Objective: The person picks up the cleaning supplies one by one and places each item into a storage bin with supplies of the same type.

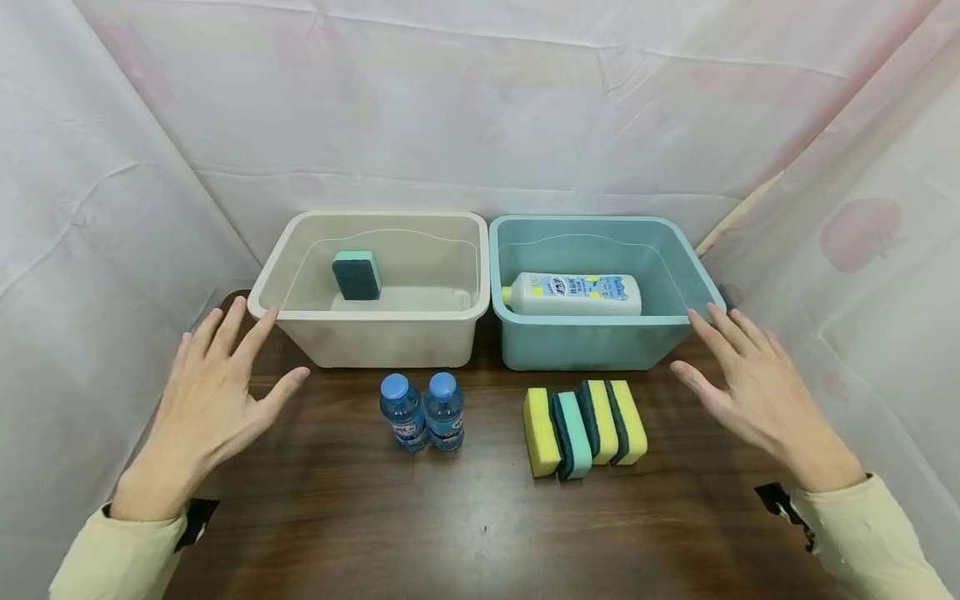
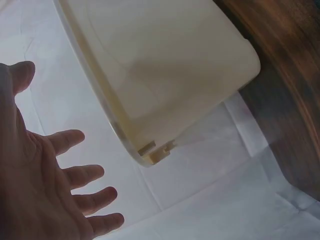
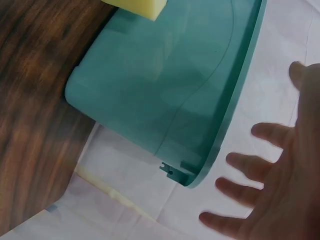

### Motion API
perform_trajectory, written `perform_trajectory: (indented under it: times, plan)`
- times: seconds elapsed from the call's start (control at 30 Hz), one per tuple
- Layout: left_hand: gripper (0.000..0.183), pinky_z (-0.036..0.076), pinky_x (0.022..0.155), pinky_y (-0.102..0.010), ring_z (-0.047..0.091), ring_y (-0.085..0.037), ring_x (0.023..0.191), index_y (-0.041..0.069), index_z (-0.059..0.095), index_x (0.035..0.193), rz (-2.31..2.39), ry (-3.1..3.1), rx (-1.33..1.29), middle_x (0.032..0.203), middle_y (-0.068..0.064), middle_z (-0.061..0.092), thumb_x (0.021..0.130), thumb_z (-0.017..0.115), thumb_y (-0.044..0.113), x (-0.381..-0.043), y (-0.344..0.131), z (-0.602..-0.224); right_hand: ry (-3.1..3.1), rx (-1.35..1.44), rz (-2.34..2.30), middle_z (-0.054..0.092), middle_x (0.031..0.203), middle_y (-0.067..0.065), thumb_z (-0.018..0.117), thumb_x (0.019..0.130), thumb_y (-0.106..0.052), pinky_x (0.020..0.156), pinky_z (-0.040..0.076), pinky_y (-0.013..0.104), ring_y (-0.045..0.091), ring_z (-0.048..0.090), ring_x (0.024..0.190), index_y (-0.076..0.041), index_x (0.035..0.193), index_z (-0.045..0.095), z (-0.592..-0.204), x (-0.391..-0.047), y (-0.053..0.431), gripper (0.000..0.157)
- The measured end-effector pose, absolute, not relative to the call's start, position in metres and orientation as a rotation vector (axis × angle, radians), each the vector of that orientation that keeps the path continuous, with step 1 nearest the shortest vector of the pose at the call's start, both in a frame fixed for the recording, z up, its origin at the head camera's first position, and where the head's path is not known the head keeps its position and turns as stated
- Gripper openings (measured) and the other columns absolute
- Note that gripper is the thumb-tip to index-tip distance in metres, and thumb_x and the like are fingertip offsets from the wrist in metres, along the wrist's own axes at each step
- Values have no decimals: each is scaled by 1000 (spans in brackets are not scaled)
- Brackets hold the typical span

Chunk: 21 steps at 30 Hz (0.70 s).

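With fingers spread, my left hand point(image 1: 213, 392) hovers by the front left corner of the beige bin point(image 1: 375, 342) and holds nothing. My right hand point(image 1: 757, 387), likewise spread, is at the front right corner of the blue-green bin point(image 1: 585, 346). A green sponge with a dark scouring side point(image 1: 357, 277) stands inside the beige bin. On its side in the blue-green bin lies a white bottle point(image 1: 577, 294) with a yellow-green cap. Two small blue-capped water bottles point(image 1: 405, 417) stand before the beige bin. Several sponges point(image 1: 542, 433), yellow and green, form a row before the other bin.
A dark brown wooden table point(image 1: 480, 533) carries everything. White curtains point(image 1: 480, 108) with faint pink prints hang behind the bins and on both sides. The two bins stand side by side against the back curtain.
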<state>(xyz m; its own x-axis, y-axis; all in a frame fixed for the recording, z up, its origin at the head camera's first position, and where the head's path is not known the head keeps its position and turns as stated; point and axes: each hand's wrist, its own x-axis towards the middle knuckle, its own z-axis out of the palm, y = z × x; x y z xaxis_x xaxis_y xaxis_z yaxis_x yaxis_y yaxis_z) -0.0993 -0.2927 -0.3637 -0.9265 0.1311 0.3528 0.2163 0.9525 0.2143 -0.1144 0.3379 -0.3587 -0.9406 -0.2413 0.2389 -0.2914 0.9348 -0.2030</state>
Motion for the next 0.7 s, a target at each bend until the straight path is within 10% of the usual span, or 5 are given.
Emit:
perform_trajectory:
  times: [0.33, 0.7]
  plan:
    - [83, 28, 117, -74, 32, -57, 151, 16, 42, 164, -459, -2670, -234, 171, -28, 31, 95, 71, 51, -103, -288, -367, -2700, 560, 490, 53, 161, 16, 84, 90, -34, 121, 37, 61, 46, 48, 145, -16, 160, 51, -372, -112, 343, 79]
    - [76, 35, 106, -76, 39, -56, 146, 9, 51, 157, -586, -2553, -230, 164, -26, 42, 91, 80, 34, -110, -285, -378, -2678, 639, 557, 58, 156, 13, 94, 78, -29, 126, 27, 23, 39, 52, 142, -23, 160, 51, -385, -108, 347, 93]
